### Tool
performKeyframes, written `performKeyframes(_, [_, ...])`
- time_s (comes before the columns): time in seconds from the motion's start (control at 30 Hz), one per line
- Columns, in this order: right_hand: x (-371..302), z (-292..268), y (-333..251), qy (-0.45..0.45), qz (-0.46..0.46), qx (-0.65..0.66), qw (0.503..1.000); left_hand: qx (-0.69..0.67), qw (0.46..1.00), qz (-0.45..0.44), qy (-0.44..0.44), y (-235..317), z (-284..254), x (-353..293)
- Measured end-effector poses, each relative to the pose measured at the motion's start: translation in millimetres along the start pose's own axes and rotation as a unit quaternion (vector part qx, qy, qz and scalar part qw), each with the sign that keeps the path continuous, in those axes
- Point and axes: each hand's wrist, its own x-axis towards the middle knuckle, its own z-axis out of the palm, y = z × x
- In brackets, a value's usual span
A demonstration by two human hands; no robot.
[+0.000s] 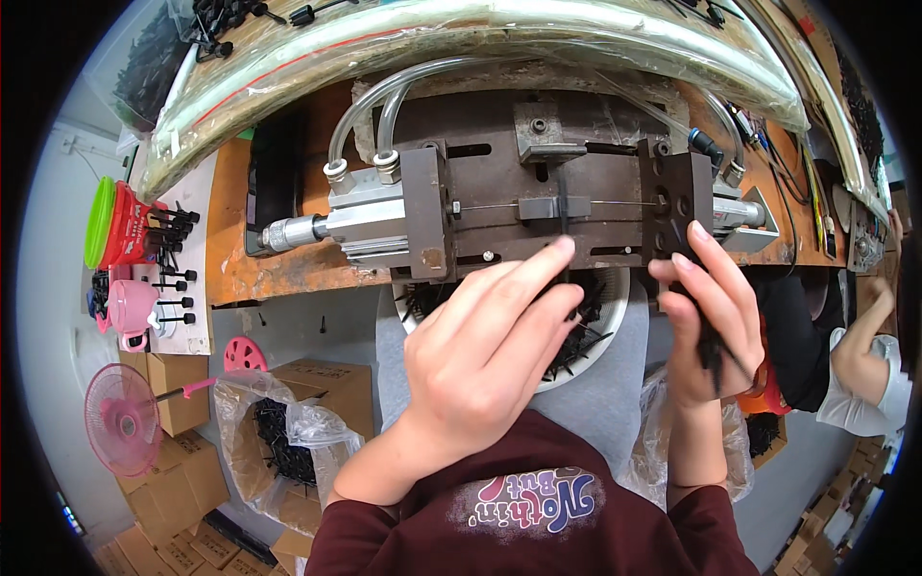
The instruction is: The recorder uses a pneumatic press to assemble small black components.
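My left hand [490,346] reaches to the middle of a metal fixture, its fingers closed around the lower part of a thin black rod [565,197]. The rod stands across a small grey block [538,208], below a metal bracket [547,144]. A thin metal pin enters toward the block from each side. My right hand [713,331], beside the fixture's right end plate [684,202], curls around several slim black rods [711,360]; its fingers partly hide them. Under both hands a white basin [615,331] in my lap holds many black rods.
Air cylinders [370,216] with clear hoses flank the fixture on the wooden bench [226,259]. At left are a pink fan [125,420], a pink cup [130,305] and a bagged box of black parts [283,442]. Another person's arm [860,360] shows at far right.
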Motion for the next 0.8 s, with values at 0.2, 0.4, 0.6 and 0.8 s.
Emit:
performKeyframes(0.2, [-9, -12, -14, 0.027, 0.243, 0.293, 0.924, 0.115, 0.992, 0.009, -0.046, -7, 12, -1])
performKeyframes(0.4, [-11, -10, -23, 0.027, 0.310, 0.305, 0.900, 0.131, 0.989, 0.001, -0.067, -5, 9, 7])
performKeyframes(0.6, [-8, 1, -24, 0.011, 0.423, 0.322, 0.847, 0.105, 0.992, 0.011, -0.070, -4, 5, 8])
performKeyframes(0.8, [-8, 20, -28, -0.026, 0.478, 0.370, 0.796, -0.062, 0.990, 0.099, -0.072, 17, 2, -2])
